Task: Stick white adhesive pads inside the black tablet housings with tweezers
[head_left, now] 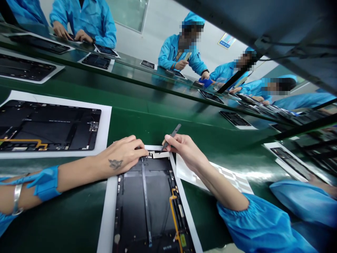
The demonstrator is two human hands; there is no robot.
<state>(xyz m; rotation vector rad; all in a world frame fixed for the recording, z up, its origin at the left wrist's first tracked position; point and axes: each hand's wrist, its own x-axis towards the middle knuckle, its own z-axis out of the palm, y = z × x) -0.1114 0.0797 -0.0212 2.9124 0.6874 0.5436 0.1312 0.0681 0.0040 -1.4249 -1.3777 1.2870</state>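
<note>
Bent close together, the thumb and forefinger of the left hand rest at the top edge of an open tablet shell, by the left end of a pale strip; whether they pinch the strip or only press beside it, I cannot tell. To their right, the right hand has a firm pencil-like hold on 1 dark, slim tool, its tip lowered to the strip.

Work on the shell seems partway along. 1 grey ribbon cable and 1 orange flex cable already lie inside, and the strip sits across the top edge. With 2 hands at that edge, the strip's seating looks unfinished, and the interior is uncovered.

As for its looks, the shell lies flat on a white backing on the green bench, between the forearms. It is black and shallow; the grey cable runs lengthwise, the orange one bends along the right side near a yellow-green label.
</note>
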